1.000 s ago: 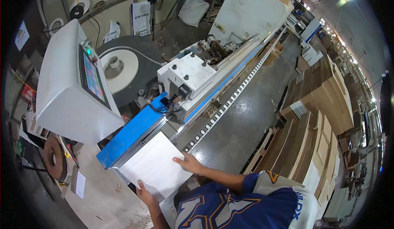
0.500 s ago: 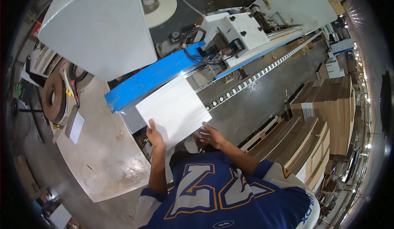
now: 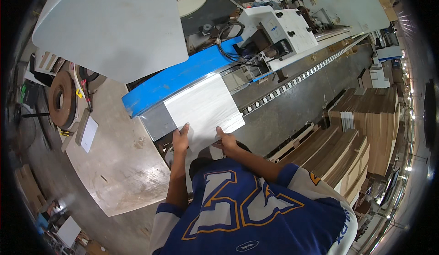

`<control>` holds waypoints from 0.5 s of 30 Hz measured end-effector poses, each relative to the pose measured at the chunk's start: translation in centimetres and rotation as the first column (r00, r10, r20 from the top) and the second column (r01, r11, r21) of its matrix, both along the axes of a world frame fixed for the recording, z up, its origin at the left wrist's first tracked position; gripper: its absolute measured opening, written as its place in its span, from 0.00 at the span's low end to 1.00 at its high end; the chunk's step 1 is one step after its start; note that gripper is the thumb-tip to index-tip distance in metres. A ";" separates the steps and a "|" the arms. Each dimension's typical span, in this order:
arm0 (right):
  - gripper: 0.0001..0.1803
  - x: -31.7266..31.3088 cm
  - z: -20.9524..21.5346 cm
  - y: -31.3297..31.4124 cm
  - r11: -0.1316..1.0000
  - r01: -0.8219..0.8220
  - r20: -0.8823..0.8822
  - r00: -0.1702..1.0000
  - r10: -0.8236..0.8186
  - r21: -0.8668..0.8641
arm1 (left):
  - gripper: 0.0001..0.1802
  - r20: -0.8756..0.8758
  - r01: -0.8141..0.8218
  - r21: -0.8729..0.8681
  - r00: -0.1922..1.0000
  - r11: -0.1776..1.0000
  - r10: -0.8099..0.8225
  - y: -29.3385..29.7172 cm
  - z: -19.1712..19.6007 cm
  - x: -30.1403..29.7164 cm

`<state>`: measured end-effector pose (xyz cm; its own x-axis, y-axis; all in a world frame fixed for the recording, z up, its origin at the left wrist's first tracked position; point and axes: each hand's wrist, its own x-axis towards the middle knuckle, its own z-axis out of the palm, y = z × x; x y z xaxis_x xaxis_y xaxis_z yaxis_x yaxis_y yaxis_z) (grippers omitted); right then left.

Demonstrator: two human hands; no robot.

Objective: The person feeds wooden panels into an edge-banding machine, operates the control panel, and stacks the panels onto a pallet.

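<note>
A white rectangular panel (image 3: 203, 111) with a faint streaky surface lies on the grey metal bed (image 3: 157, 121) of a machine, its far edge close along a long blue guard (image 3: 178, 79). My left hand (image 3: 181, 138) grips the panel's near left edge, thumb on top and the fingers mostly hidden beneath. At the near edge, farther right, my right hand (image 3: 226, 141) holds it with the thumb on the top face; its other fingers are partly hidden. A white machine housing (image 3: 292, 28) with black knobs and cables stands beyond the panel to the right.
A track of pale pads (image 3: 292, 79) runs away to the far right. Stacked brown panels (image 3: 366, 118) stand on the right. At left is a pale worktop (image 3: 119, 172) with a brown edging roll (image 3: 61, 98). A large grey cover (image 3: 109, 26) hangs over the far left.
The panel has moved away from me and now lies closer along the blue guard. My right hand has shifted left from the right corner onto the near edge. The view has shifted slightly.
</note>
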<state>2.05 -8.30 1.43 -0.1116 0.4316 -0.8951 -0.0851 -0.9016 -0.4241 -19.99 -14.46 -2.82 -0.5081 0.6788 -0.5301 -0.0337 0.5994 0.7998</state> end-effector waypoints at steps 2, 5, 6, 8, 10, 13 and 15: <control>0.30 -0.3 -0.4 -0.1 1.000 0.021 0.045 0.999 -0.021 -0.011 | 0.34 0.205 -0.225 0.104 0.958 0.969 0.200 0.8 0.4 0.5; 0.31 -0.6 0.1 -0.1 0.998 0.053 0.056 0.997 -0.052 -0.018 | 0.32 0.234 -0.222 0.035 0.950 0.974 0.208 1.5 1.6 0.6; 0.32 -0.8 0.4 -0.4 0.998 0.054 0.094 0.994 -0.056 0.019 | 0.32 0.236 -0.220 0.025 0.949 0.975 0.208 1.5 2.1 0.5; 0.33 -1.0 0.7 -0.2 0.997 0.054 0.131 0.990 -0.060 0.050 | 0.33 0.246 -0.076 -0.021 0.966 0.997 0.079 2.0 3.8 0.2; 0.32 -1.2 1.0 -0.2 0.999 0.052 0.101 0.994 -0.051 -0.007 | 0.33 0.245 -0.097 -0.027 0.964 0.995 0.100 2.1 3.3 0.2; 0.32 -0.7 2.1 0.1 0.998 -0.016 0.105 0.994 0.022 -0.060 | 0.30 0.245 -0.138 -0.070 0.958 0.988 0.151 2.7 4.6 0.6; 0.32 -1.1 2.9 0.3 0.998 0.027 0.105 0.994 -0.021 -0.056 | 0.28 0.239 -0.153 -0.113 0.955 0.982 0.176 3.4 5.7 1.0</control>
<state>0.96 -8.02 4.35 -0.0064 0.3805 -0.9248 -0.0653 -0.9230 -0.3793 -19.00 -11.10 2.92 -0.4540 0.5391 -0.7094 -0.3276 0.6394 0.6956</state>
